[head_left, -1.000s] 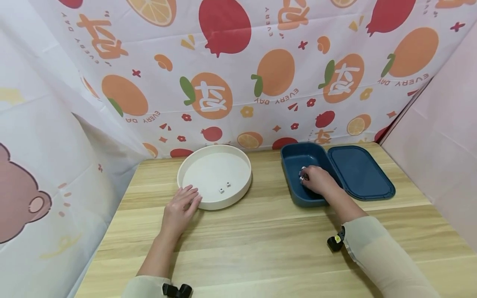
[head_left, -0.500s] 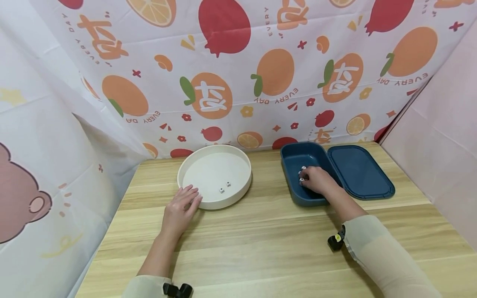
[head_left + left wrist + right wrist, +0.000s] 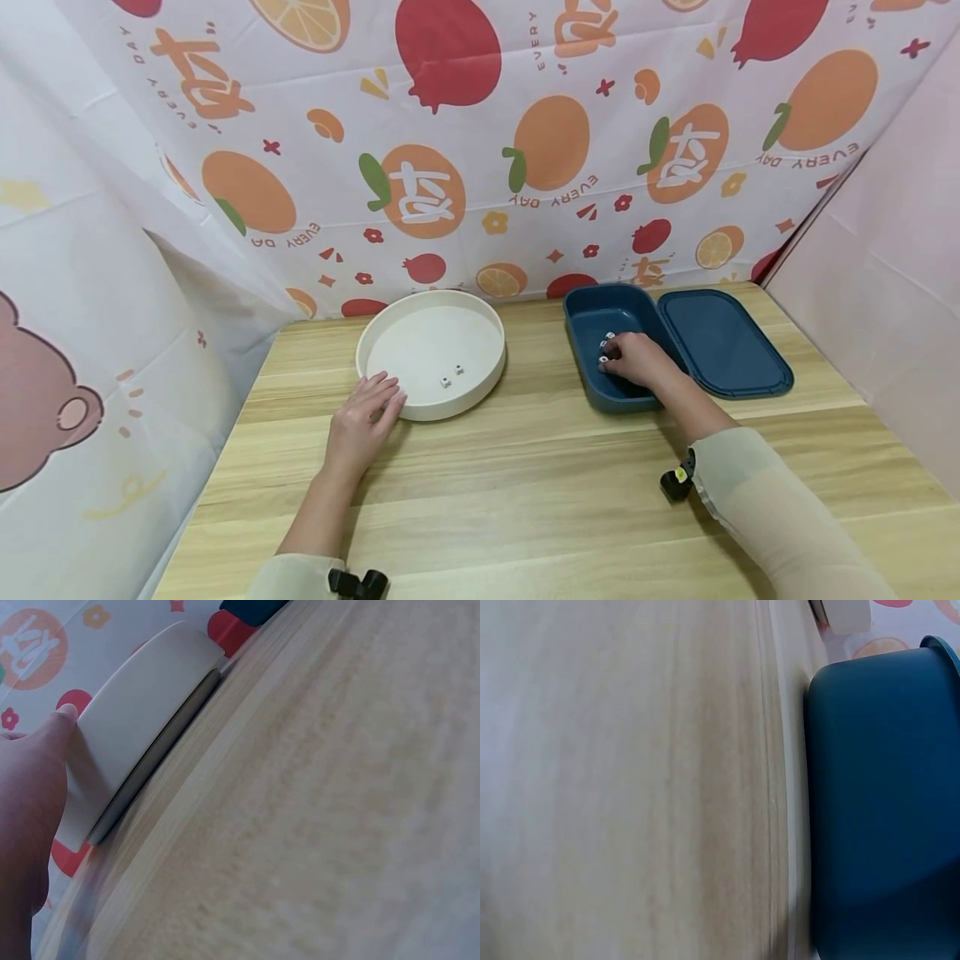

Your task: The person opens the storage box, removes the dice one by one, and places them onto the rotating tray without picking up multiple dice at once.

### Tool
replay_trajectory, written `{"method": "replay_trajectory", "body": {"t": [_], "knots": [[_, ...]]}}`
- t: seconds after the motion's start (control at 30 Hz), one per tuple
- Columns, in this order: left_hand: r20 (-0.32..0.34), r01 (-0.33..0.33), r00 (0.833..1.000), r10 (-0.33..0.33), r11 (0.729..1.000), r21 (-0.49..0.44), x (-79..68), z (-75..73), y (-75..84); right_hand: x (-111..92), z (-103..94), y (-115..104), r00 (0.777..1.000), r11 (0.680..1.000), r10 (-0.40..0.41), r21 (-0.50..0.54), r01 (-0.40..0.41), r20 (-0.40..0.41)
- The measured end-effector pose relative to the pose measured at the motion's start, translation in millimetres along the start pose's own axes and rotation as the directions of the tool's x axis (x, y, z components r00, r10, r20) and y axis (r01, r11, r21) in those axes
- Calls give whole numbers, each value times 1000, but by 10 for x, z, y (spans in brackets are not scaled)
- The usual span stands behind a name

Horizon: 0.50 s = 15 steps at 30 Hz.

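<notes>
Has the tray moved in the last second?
No. In the head view the tray keeps its place against the back edge of the table, with the left hand touching its rim.

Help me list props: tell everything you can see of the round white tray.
The tray is round, shallow and off-white, with an upright rim and smooth, plastic-looking surface. It sits level on the wooden table, left of the blue box. Two small dotted cubes lie inside; the left hand touches its near-left rim.
</notes>
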<state>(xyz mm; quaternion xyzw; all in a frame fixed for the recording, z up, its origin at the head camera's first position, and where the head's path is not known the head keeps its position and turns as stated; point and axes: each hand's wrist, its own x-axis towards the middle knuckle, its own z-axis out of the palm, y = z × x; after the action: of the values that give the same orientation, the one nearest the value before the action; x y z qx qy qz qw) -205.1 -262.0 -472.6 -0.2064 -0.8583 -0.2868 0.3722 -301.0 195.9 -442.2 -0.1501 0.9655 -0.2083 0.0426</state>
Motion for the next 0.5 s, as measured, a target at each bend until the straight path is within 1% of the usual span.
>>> {"method": "replay_trajectory", "body": {"t": [0.17,0.23,0.4,0.5], "knots": [[18,15,1000,-15,1000,2,7,-14,-10,8,-9,-20,1000,1000,-3,-7,3,0],[25,22,999,-22,1000,2,10,-22,-9,13,-7,-24,1000,1000,-20,-12,20,-4],[7,0,1000,0,1000,-1,13,-24,-7,10,7,-24,997,997,-76,-25,76,-21],[-1,-13,1000,13,1000,-4,4,-13,-3,-18,10,-17,992,993,-119,-32,118,-47]]}}
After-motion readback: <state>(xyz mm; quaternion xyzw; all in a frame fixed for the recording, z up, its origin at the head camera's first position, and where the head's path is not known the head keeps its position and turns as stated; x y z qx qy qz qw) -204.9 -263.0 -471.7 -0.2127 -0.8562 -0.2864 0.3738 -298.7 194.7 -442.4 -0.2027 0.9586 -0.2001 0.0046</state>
